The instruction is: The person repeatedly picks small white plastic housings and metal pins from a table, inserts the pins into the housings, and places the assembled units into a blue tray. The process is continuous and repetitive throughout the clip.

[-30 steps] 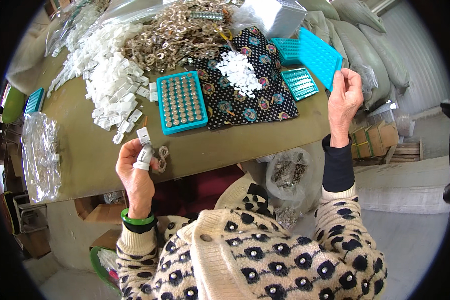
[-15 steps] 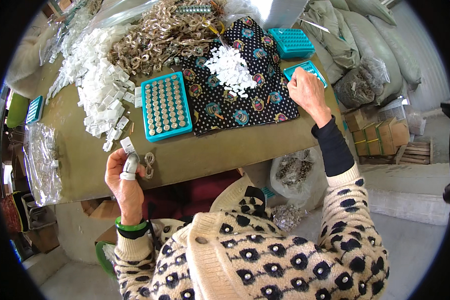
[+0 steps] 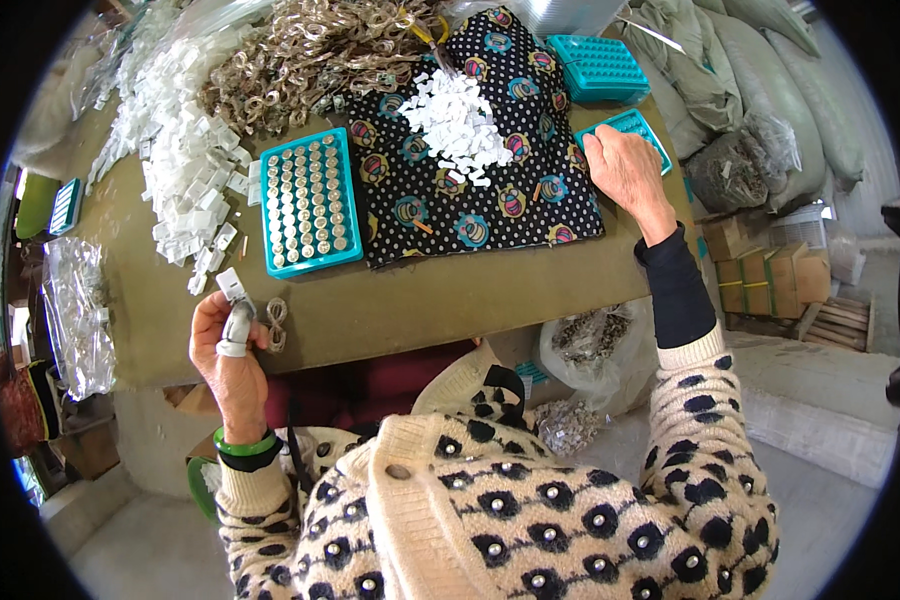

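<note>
My left hand (image 3: 228, 350) is at the table's near left, thumb and fingers closed on a small white plastic piece (image 3: 230, 285). A grey-white cover wraps one of its digits. Beside those fingers is a small looped bundle of brownish cord (image 3: 277, 325); whether they grip it, I cannot tell. On the right, my right hand (image 3: 628, 175) has its fingers curled down at a small turquoise tray (image 3: 654, 140), which it partly covers. Its fingertips are hidden, as is anything in them. Between my hands, a larger turquoise tray (image 3: 355, 190) bears rows of round silvery pieces.
A dotted black cloth (image 3: 390, 215) carries a heap of small white pieces (image 3: 460, 125). White plastic parts (image 3: 185, 190) pile up at left, beside tangled brownish cord bundles (image 3: 310, 60). Yellow-handled scissors (image 3: 430, 30) lie behind. Stacked turquoise trays (image 3: 600, 70) stand far right, near large sacks (image 3: 760, 90).
The view has shifted slightly, spreading the things at left and right farther apart. My left hand still has the white piece; my right hand stays at the small tray.
</note>
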`<state>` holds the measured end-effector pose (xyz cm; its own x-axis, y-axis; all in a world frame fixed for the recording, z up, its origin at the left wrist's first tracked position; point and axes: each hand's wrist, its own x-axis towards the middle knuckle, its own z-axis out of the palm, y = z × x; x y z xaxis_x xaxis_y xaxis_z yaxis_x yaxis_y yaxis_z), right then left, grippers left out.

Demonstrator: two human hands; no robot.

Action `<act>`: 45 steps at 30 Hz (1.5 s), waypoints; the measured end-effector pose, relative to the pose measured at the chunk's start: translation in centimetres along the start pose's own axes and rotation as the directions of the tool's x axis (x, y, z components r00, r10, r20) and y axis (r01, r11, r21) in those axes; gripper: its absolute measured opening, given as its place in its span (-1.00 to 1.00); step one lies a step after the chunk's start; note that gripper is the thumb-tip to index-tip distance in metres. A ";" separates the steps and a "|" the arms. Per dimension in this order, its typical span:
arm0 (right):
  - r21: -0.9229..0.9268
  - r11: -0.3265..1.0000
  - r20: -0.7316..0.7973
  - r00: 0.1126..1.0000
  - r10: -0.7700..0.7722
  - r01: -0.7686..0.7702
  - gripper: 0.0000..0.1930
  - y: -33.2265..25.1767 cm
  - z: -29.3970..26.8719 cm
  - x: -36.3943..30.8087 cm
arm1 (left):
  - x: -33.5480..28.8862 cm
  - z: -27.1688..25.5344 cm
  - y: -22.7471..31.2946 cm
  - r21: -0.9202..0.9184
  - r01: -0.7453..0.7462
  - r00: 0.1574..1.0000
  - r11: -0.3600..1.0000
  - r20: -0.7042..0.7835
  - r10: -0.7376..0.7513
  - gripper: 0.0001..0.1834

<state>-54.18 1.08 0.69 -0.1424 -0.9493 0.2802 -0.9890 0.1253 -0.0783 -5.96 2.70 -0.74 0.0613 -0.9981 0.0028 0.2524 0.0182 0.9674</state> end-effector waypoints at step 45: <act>0.788 0.491 -0.154 0.891 -0.426 0.371 -0.92 -30.7 -3.2 -0.1 | 2.4 -0.7 1.8 -0.612 0.493 0.864 0.618 0.428 -0.265 -0.65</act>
<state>-23.90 -1.80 6.10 0.2888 -0.8551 0.4306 -0.5072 -0.5181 -0.6887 -4.69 0.36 0.86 -0.4273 -0.8922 -0.1461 0.7774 -0.4451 0.4445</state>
